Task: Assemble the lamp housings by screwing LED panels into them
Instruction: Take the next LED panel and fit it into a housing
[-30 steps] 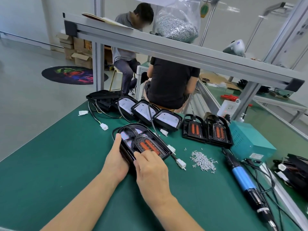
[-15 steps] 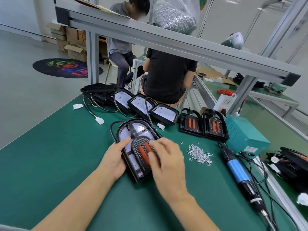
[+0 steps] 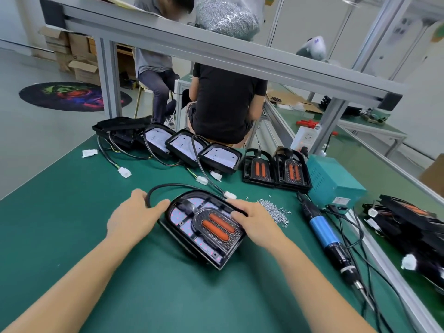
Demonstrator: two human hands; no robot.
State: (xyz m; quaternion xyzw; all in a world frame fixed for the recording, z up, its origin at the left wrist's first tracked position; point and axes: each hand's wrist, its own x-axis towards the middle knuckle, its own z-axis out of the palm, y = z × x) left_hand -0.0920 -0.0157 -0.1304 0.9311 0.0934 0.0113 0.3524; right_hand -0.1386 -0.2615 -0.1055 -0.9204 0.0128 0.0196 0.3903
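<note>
Left hand (image 3: 134, 218): mine, curled on the rounded left edge of the lamp housing, thumb against the rim, holding it steady.
Right hand (image 3: 255, 224): mine, fingers bent over the housing's right edge, thumb on the inner insert; gripping, not spread.
Lamp housing (image 3: 204, 230): between my two hands, on the green counter (image 3: 60, 212), tilted, the near edge looks lifted a little.
Panel inside: white board with pink dots shows under a black insert with two orange bars (image 3: 217, 225). Whether any screw is in it, I cannot tell.
Cable (image 3: 173, 186): loops from the housing round past my left fingers.
Screws (image 3: 274, 210): loose heap just right of my right hand, on the counter.
Screwdriver (image 3: 324, 234): blue-bodied, lying farther right, beyond the screws; not picked up.
Beyond my hands: a row of housings with bare white panels (image 3: 182, 145), and two with orange bars (image 3: 276, 169) beside them.
Progress: judged early-to-middle on this unit. Parts seated, driving the screws seems still to come; several more units wait.
</note>
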